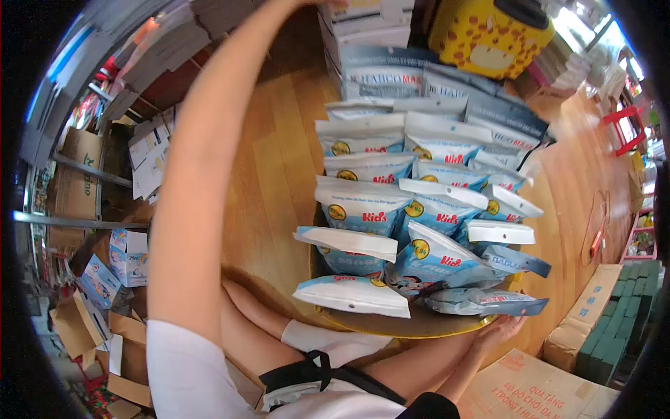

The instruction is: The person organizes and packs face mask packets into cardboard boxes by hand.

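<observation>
A yellow-rimmed tray is filled with rows of upright face mask packets, mostly white and blue with "Kids" print. Grey mask packets stand at the far end, and another grey packet lies at the near right. My right hand grips the tray's near right rim, close to that grey packet. My left arm stretches up past the tray's left side. Only a bit of my left hand shows at the top edge, by a stack of white boxes; its fingers are mostly cut off.
A yellow giraffe-patterned case stands behind the tray. Cardboard boxes and green stacked blocks lie to the right, near a red stool. Shelving and small blue-white boxes line the left. My legs are under the tray's near side.
</observation>
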`<state>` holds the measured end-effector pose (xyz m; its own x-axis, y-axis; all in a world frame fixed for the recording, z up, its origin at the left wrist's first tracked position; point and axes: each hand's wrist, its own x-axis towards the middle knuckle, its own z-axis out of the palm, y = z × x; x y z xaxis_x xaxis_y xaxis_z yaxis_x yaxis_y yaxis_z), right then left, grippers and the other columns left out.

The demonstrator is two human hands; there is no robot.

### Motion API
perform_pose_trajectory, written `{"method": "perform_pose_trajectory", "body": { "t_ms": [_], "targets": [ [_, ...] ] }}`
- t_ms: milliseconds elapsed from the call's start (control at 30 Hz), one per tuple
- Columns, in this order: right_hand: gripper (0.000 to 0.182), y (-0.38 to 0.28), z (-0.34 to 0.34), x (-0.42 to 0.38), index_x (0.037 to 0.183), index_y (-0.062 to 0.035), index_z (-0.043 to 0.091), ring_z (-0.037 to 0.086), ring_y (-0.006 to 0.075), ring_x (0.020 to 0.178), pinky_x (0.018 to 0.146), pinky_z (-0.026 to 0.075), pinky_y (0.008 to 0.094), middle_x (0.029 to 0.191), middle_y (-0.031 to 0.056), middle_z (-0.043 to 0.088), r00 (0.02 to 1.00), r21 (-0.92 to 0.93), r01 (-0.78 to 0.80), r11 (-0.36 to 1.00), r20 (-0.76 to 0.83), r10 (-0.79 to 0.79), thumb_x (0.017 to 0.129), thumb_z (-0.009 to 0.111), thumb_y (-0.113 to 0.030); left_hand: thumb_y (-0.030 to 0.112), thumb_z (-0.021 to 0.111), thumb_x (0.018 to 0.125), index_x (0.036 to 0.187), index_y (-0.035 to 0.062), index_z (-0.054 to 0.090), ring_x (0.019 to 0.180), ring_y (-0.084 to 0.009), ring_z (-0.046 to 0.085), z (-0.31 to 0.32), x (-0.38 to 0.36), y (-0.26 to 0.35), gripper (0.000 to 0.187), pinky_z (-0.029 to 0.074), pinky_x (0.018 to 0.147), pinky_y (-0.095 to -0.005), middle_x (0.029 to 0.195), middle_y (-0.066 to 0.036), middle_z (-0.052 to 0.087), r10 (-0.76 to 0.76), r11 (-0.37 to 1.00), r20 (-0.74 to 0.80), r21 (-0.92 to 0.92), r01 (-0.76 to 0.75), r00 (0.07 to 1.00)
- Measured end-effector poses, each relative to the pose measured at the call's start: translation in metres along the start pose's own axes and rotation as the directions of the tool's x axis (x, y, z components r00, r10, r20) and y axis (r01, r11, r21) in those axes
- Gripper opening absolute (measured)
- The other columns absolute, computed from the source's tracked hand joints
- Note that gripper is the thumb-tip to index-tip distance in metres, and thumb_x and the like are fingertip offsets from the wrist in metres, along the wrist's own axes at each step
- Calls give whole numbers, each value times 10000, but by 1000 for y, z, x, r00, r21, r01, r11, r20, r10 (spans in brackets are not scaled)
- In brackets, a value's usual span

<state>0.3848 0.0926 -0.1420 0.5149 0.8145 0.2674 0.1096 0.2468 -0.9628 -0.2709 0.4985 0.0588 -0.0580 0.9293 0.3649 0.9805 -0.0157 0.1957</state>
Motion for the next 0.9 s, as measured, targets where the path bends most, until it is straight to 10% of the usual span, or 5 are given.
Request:
{"method": "perform_pose_trajectory", "body": {
  "t_ms": [300, 333, 433, 600, 900],
  "targets": [
    [313, -33, 30, -5, 1184, -20, 494, 556, 176, 995, 877, 438, 306, 1119, 86, 569, 984, 55, -157, 986, -78, 161, 1022, 418, -277, 710, 775, 483, 1180, -77, 574, 1212, -439, 472, 15, -1, 25, 1071, 404, 1012, -493, 1325, -306, 453, -19, 988, 68, 157, 8, 998],
    [263, -36, 34, -9, 1148, -23, 501, 537, 159, 1000, 882, 426, 295, 1090, 73, 563, 977, 113, -175, 978, -103, 186, 1024, 420, -240, 597, 847, 477, 1259, -169, 441, 1087, -399, 579, 27, 0, 23, 1167, 473, 942, -397, 1153, -340, 576, 124, 953, -176, 295, -68, 976],
    [250, -37, 34, -13, 1131, -21, 499, 520, 143, 997, 891, 414, 280, 1065, 60, 557, 990, -14, -138, 990, -9, 138, 1025, 418, -232, 591, 853, 465, 1128, -147, 552, 1071, -369, 596, -20, -14, 63, 1037, 477, 943, -391, 1112, -339, 591, -77, 951, 202, 309, 12, 976],
    [262, -30, 29, -12, 1080, 4, 546, 521, 151, 1034, 926, 409, 285, 1112, 64, 546, 997, -212, -45, 976, 56, 58, 1020, 423, -219, 557, 851, 538, 1290, -47, 474, 1320, -454, 330, -25, -57, 87, 1036, 338, 1069, -521, 1453, -304, 300, -130, 948, 18, 295, 118, 991],
    [273, -25, 22, -20, 1085, 12, 577, 540, 173, 1048, 922, 423, 293, 1199, 96, 551, 997, -219, 21, 975, 76, -5, 1010, 431, -206, 464, 886, 421, 1251, 24, 489, 1162, -381, 440, -72, -180, 39, 1020, 408, 972, -474, 1222, -190, 465, -134, 980, 46, 155, 126, 990]
  ]
}}
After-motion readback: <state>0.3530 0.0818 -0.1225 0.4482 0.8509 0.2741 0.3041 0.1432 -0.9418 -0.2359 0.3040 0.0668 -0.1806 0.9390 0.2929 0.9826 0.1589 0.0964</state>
